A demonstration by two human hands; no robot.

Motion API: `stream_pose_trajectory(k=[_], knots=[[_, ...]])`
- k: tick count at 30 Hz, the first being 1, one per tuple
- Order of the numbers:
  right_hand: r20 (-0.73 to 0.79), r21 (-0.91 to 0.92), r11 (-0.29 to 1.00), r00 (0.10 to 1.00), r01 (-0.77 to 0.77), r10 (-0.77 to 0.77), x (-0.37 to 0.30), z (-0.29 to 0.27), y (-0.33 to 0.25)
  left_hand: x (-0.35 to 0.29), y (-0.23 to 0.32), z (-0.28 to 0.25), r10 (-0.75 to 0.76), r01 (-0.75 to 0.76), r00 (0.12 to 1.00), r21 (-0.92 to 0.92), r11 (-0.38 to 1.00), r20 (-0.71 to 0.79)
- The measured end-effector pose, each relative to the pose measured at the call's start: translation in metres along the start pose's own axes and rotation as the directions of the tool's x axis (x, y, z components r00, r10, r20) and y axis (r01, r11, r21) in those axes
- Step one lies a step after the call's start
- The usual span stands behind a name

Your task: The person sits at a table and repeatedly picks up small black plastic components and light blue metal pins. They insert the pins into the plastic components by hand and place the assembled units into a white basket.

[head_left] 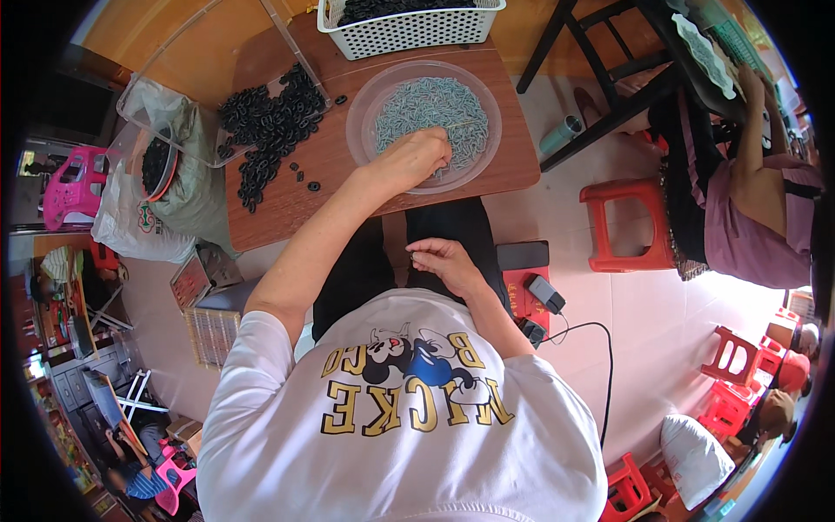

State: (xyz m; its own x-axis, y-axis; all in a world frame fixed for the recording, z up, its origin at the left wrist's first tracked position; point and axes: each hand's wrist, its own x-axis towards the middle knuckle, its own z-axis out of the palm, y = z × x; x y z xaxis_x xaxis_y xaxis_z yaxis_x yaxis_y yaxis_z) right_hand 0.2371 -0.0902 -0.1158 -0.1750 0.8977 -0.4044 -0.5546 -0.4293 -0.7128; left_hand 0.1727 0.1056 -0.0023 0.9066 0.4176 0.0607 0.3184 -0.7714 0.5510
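Observation:
My left hand (pixel 416 158) reaches over the near part of a round translucent basin (pixel 355 130), its fingers curled down at a mass of small grey-green pin-like pieces (pixel 430 100). A thin pale stick-like line (pixel 461 124) juts out beside the knuckles. What the fingertips grip is hidden. Lower down, above my lap, my right hand (pixel 445 263) is closed in a pinch with thumb and forefinger together. Something small and dark shows at its fingertips, too small to name. Left of the basin, many small black oval rings (pixel 274 122) lie heaped and scattered on the brown table (pixel 348 204).
A white perforated basket (pixel 409 36) of black pieces stands at the table's far edge. A clear bin (pixel 187 143) tips over its left side, near white sacks (pixel 130 209). On the right are a red stool (pixel 626 226) and a seated person (pixel 757 209). A black cable (pixel 607 374) crosses the floor.

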Motion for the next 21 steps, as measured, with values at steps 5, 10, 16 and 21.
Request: stream_pose_trajectory(k=[5, 10, 16, 21], knots=[[0.005, 0.003, 1.0, 1.0, 0.002, -0.002, 0.0009, -0.0007, 0.0005, 0.0019, 0.001, 0.0013, 0.019, -0.022, 0.999, 0.1, 0.995, 0.031], [0.008, 0.001, 1.0, 1.0, 0.009, -0.009, -0.0009, -0.0004, -0.0006, -0.0007, 0.0063, -0.0046, 0.003, -0.003, 1.0, 0.04, 0.999, 0.0], [0.019, -0.003, 1.0, 1.0, 0.02, -0.02, -0.0001, -0.0006, -0.0007, 0.0006, 0.0044, -0.0018, 0.131, -0.131, 0.991, 0.027, 0.991, -0.026], [0.009, 0.009, 1.0, 1.0, 0.016, -0.016, -0.0002, -0.0013, 0.0, 0.0072, 0.0054, -0.0033, 0.215, -0.223, 0.975, 0.171, 0.96, 0.061]])
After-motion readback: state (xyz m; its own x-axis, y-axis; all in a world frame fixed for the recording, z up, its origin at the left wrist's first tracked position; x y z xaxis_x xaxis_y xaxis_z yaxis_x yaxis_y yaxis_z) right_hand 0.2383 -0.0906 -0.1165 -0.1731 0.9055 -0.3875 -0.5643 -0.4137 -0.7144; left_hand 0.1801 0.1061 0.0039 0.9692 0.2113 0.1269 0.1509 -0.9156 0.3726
